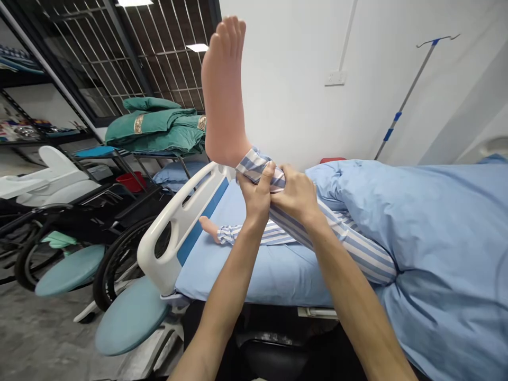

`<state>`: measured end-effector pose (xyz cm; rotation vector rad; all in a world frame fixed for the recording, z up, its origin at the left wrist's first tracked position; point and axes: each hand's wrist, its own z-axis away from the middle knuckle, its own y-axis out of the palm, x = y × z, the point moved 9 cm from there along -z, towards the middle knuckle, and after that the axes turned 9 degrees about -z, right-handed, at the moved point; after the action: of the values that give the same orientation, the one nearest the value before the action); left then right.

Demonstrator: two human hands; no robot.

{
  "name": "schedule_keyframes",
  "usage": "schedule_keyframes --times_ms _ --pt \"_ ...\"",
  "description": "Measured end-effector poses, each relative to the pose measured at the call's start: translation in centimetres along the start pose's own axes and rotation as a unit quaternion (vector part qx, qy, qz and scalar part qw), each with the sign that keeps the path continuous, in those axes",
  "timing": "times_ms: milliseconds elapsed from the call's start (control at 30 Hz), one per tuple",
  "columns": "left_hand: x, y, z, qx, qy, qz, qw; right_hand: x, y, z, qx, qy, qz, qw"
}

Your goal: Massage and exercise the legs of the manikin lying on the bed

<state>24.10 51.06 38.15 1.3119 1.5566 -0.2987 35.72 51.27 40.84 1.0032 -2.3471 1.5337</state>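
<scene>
Pajama cuff [256, 165], in left hand [256, 193], right hand [297, 193], beside bed rail [186, 211]

- the manikin foot [222, 90]: smooth, matt, rubbery synthetic skin
- the striped trouser leg [357, 251]: soft woven cloth, matt, lightly creased
- the blue blanket [444, 233]: matt, cotton-like cloth, rumpled into soft folds
- the bed side rail [179, 222]: smooth white plastic with a slight gloss
- the drip stand pole [407, 90]: dull grey metal with blue bands
- the green quilt [154, 129]: padded cloth with a faint sheen
- the round teal seat pad [130, 316]: smooth plastic or vinyl, softly shiny
- the wheelchair tyre [107, 264]: matt black rubber
- the floor [43, 333]: rough, speckled grey concrete-like surface
</scene>
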Motion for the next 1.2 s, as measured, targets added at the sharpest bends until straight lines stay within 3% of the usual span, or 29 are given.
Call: schedule_keyframes --times_ms 133,267,433,600,700,767,900,1200 --pt "0.2 -1.1 0.1 -0.005 -0.004 -0.012 1.000 0.4 1.1 0.1 0.002 -0.007 -0.009 1.000" --pt "2.9 -5.7 0.5 -0.042 -0.040 -0.011 0.998 1.4 6.0 0.9 0.032 -0.027 -0.004 0.999" --pt "10.3 -15.6 2.4 -0.137 -0.117 0.012 0.984 2.7 16.6 3.2 0.112 -0.058 0.034 0.991" --pt "20.9 -25.6 6.9 -0.207 -0.263 0.038 0.942 1.2 29.8 7.5 0.226 -0.062 0.059 0.970" --pt "27.3 -29.8 10.4 -0.244 -0.361 0.051 0.899 -1.2 36.3 10.0 0.276 -0.039 0.078 0.957" --pt "30.3 -31.5 12.0 -0.257 -0.386 0.057 0.884 -2.5 39.1 11.3 0.291 -0.036 0.087 0.952" --pt "32.6 -32.7 13.1 -0.256 -0.374 0.048 0.890 -3.2 41.2 12.2 0.290 -0.053 0.094 0.951" --pt "31.8 -32.2 12.7 -0.208 -0.353 0.049 0.911 -3.0 41.0 11.8 0.293 -0.043 0.106 0.949"
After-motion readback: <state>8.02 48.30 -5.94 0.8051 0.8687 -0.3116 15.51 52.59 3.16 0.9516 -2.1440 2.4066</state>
